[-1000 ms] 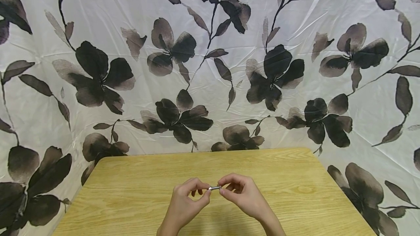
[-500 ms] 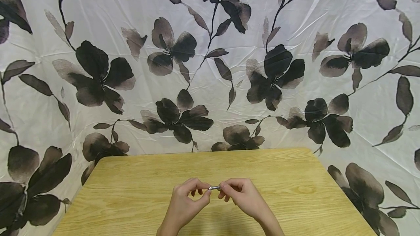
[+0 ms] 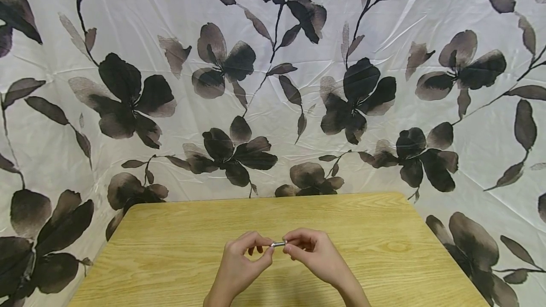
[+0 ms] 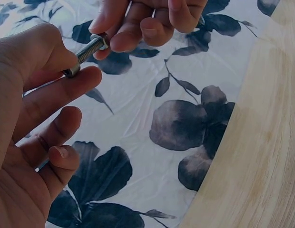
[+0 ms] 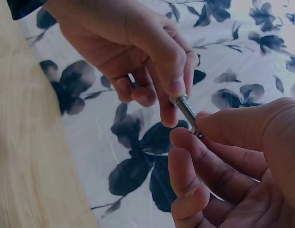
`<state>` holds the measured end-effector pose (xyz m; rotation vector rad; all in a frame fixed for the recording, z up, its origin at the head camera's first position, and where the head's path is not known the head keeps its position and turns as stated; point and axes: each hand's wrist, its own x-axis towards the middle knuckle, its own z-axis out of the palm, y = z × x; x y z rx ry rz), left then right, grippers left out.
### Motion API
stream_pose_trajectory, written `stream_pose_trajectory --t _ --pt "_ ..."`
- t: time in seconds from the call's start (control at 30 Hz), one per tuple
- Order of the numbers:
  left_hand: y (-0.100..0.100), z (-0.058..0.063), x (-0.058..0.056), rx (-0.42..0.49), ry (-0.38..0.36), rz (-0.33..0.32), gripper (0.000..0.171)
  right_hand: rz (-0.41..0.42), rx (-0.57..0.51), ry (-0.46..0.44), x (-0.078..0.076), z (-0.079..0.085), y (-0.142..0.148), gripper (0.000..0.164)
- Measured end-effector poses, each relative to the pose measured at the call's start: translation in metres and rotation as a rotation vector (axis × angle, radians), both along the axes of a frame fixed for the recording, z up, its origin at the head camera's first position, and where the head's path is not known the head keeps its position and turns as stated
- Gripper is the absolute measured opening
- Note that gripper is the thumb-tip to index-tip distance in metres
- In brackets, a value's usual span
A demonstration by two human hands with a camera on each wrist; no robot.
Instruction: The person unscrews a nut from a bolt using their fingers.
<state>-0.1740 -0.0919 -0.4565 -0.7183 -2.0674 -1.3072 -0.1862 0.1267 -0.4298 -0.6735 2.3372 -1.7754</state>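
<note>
A small silver bolt [image 3: 279, 244] is held between both hands above the table, lying roughly sideways. My left hand [image 3: 245, 255] pinches the bolt's head between thumb and index finger, its other fingers loosely curled. At the opposite end, a nut [image 4: 104, 42] sits on the threaded shank, seen in the left wrist view. My right hand [image 3: 314, 252] has its thumb and index finger at this nut, pinching it from both sides. In the right wrist view, bare thread [image 5: 187, 110] shows between the two hands. The fingertips partly cover the bolt head and the nut.
A light wood-grain table [image 3: 170, 236] lies under the hands. Behind it and at both sides hangs a white cloth [image 3: 298, 122] with dark flower prints, meeting the table's back edge.
My right thumb and fingers rolled over the bolt's nut end half a second ago, then returned to a more spread pinch. The left hand and the bolt stay in place.
</note>
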Motion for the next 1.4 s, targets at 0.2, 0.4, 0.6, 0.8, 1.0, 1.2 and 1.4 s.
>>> stream_pose_trajectory --t 0.2,0.4,0.6,0.8,1.0,1.2,1.4 --pt "-0.0005 -0.0003 -0.0008 0.004 0.018 0.001 0.035 -0.001 -0.029 0.023 0.0010 -0.0003 -0.0007 0.021" --pt "-0.0007 -0.0004 -0.0021 0.014 0.044 0.003 0.035 -0.016 -0.043 0.026 0.0013 0.0003 -0.0004 0.020" --pt "-0.0003 0.0003 -0.0007 0.014 0.015 0.000 0.035 -0.027 -0.038 0.016 0.0014 0.0008 0.0000 0.020" --pt "-0.0004 0.0001 -0.0009 0.015 0.003 -0.002 0.035 -0.034 -0.032 0.020 0.0008 0.0011 0.0008 0.019" --pt "-0.0022 -0.0018 -0.0020 0.012 -0.009 0.016 0.034 -0.038 -0.032 0.026 -0.0004 0.0000 0.0016 0.021" --pt "-0.0035 -0.0027 -0.0036 0.011 0.007 0.010 0.031 -0.044 -0.022 0.012 -0.0016 -0.0022 0.0021 0.026" --pt "-0.0043 -0.0073 -0.0057 0.011 0.003 0.009 0.030 -0.071 -0.008 0.010 -0.0057 -0.0087 0.0012 0.021"
